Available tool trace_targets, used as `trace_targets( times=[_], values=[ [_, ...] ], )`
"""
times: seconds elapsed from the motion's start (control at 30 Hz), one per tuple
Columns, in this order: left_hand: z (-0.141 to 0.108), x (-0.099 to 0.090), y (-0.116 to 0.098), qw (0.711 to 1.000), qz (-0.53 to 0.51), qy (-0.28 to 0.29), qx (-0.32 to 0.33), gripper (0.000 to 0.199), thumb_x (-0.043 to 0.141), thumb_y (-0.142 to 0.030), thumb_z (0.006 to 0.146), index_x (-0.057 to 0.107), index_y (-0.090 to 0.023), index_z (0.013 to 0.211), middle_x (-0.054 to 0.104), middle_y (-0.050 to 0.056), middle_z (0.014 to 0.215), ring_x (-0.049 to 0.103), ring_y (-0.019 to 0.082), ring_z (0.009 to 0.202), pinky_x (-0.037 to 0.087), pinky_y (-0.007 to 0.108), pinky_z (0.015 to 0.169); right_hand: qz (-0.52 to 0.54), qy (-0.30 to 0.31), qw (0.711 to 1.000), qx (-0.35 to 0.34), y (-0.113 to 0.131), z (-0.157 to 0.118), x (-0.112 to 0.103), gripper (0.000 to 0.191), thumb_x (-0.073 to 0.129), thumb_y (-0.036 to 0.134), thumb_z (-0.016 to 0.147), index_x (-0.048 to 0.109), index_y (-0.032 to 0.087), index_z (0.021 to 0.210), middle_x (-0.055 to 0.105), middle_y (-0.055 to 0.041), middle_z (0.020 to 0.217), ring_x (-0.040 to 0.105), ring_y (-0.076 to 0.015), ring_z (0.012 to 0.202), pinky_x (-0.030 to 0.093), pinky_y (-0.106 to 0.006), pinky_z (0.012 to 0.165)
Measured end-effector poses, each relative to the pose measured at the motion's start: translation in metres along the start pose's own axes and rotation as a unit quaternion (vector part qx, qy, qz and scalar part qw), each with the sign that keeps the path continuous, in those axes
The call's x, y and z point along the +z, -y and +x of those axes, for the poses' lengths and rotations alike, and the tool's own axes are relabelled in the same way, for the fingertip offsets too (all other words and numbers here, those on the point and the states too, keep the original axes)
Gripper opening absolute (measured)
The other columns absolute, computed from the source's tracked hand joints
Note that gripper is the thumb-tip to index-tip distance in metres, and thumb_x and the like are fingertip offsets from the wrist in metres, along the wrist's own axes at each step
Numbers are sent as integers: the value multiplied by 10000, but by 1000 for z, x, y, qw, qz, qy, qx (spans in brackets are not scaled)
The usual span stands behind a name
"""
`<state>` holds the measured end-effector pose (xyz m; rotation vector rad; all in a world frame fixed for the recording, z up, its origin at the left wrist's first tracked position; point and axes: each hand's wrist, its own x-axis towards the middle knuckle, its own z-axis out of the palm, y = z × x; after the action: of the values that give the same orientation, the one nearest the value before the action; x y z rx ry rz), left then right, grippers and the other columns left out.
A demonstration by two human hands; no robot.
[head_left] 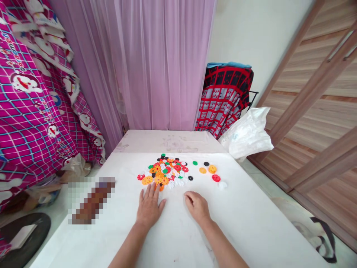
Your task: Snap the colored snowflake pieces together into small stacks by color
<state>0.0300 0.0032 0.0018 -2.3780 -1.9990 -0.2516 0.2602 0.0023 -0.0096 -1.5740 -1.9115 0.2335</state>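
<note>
A heap of small notched plastic discs [164,169] in orange, red, white, green and black lies on the white table [117,238]. My left hand [150,204] rests flat at the near edge of the heap, fingers stretched out, the fingertips by the orange discs [160,179]. My right hand [197,206] is on the table to the right of it, its fingers curled closed; whether anything is inside is hidden. Beyond it, apart from the heap, lie several single discs, among them a red disc [216,178], a white disc [222,185] and a green disc [195,163].
A pixelated brown object [93,201] is on the table's left side. A white plastic bag [248,134] stands at the far right corner. Purple curtains [164,63] hang behind, wooden cupboard doors [312,104] on the right, a pink patterned cloth [41,89] on the left.
</note>
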Motion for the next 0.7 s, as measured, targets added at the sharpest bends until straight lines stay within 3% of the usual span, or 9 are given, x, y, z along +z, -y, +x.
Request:
trace_targets(
  times=[0.1, 0.2, 0.3, 0.4, 0.5, 0.7],
  values=[
    [1, -4, 1, 1000, -16, 2, 23, 609, 365, -507, 936, 365, -227, 1476, 324, 116, 1556, 291, 309, 1437, 231, 580, 1145, 3, -10, 1000, -16, 3, -14, 1, 253, 443, 219, 843, 694, 235, 874, 722, -24, 826, 646, -167, 799, 436, -238, 748],
    [1, -6, 4, 998, -40, -30, 40, 596, 416, -438, 933, 349, -220, 1483, 267, 115, 1582, 275, 270, 1448, 268, 485, 1154, 4, -17, 1000, -11, 3, -18, -3, 250, 447, 221, 837, 694, 236, 874, 719, -23, 827, 640, -170, 800, 439, -245, 753],
    [-1, -8, 6, 996, -39, -54, -53, 613, 405, -408, 938, 337, -137, 1484, 299, 150, 1566, 288, 287, 1440, 263, 474, 1158, 3, -27, 1000, 5, 3, -20, -4, 258, 442, 229, 834, 696, 235, 875, 724, -27, 858, 639, -174, 814, 440, -251, 761],
    [-10, -9, 7, 991, -16, -51, -119, 628, 429, -463, 920, 440, -83, 1420, 379, 184, 1518, 321, 342, 1416, 253, 530, 1149, -1, -13, 1000, 18, 4, -19, -5, 264, 436, 239, 837, 696, 233, 885, 726, -25, 873, 640, -179, 838, 439, -252, 772],
    [-24, -9, 6, 992, 1, -51, -113, 598, 404, -483, 926, 496, -108, 1382, 433, 173, 1487, 369, 342, 1389, 268, 549, 1136, -7, 6, 1000, 27, 6, -18, -7, 263, 437, 243, 844, 695, 242, 895, 726, -17, 886, 638, -175, 848, 436, -246, 774],
    [-41, -14, -1, 994, 12, -24, -103, 553, 320, -440, 956, 451, -177, 1425, 397, 144, 1517, 351, 329, 1403, 278, 567, 1123, -11, 11, 999, 31, 7, -17, -9, 260, 441, 247, 858, 697, 253, 902, 724, -14, 890, 636, -169, 836, 432, -237, 759]
  ],
)
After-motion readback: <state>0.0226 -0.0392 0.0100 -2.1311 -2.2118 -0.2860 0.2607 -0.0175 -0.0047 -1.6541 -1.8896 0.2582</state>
